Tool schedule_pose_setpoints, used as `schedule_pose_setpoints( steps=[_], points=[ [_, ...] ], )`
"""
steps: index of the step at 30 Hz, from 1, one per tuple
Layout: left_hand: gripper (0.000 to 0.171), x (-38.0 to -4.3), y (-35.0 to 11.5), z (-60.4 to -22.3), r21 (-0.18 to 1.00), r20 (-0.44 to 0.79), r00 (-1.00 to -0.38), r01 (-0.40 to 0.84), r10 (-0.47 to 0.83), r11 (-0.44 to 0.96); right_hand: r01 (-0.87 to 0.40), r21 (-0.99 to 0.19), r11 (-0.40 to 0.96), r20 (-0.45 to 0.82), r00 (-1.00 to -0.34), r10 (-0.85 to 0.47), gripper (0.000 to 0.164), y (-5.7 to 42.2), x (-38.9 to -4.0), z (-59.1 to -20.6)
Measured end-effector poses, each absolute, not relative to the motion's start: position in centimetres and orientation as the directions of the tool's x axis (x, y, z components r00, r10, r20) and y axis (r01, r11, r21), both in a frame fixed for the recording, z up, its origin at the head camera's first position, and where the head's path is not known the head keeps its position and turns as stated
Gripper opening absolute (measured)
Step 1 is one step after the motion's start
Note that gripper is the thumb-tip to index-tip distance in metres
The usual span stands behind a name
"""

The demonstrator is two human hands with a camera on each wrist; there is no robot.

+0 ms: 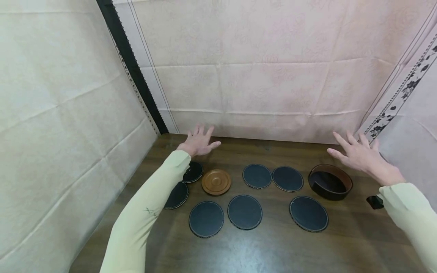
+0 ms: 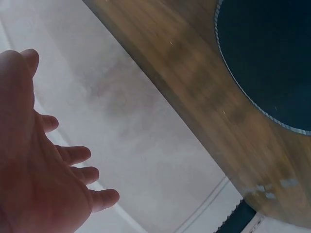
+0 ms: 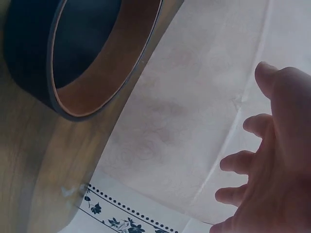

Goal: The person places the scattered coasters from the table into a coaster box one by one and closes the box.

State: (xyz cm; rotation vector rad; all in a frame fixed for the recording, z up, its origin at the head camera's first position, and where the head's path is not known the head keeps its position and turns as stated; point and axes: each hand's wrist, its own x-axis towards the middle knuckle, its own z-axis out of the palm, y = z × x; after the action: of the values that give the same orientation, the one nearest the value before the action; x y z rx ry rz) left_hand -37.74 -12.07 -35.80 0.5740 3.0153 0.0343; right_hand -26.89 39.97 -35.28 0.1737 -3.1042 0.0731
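Note:
My left hand [image 1: 199, 143] is held out over the far left of the table, fingers spread and nothing in it. Just this side of it lie a dark round coaster [image 1: 194, 172], partly covered by the sleeve, and a brown wooden disc [image 1: 216, 182] with ringed grooves. Over the far right, my right hand [image 1: 363, 155] also spreads its fingers, holding nothing. Nearest to it stands a round, open holder [image 1: 330, 195], dark outside and brown inside; its dark inner floor shows in the right wrist view. Both wrist views show the bare hands apart from the objects.
More dark coasters with stitched rims lie flat on the wooden table [image 1: 273, 242], among them a front coaster [image 1: 206, 219] and a right one [image 1: 308, 214]. A small black object [image 1: 374, 202] sits by the right sleeve. Pale cloth [image 1: 266, 87] hangs around the table's back and sides.

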Motion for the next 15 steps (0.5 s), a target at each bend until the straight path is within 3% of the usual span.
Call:
schedule_pose_setpoints(
  steps=[15],
  points=[
    [0.077,-36.7,-8.7,-37.3,0.098,-0.032,-0.903,0.424,0.429,0.900,-0.087,-0.218,0.972,0.034,-0.996,-0.081,0.081,39.4,-25.4,-37.4]
  ],
)
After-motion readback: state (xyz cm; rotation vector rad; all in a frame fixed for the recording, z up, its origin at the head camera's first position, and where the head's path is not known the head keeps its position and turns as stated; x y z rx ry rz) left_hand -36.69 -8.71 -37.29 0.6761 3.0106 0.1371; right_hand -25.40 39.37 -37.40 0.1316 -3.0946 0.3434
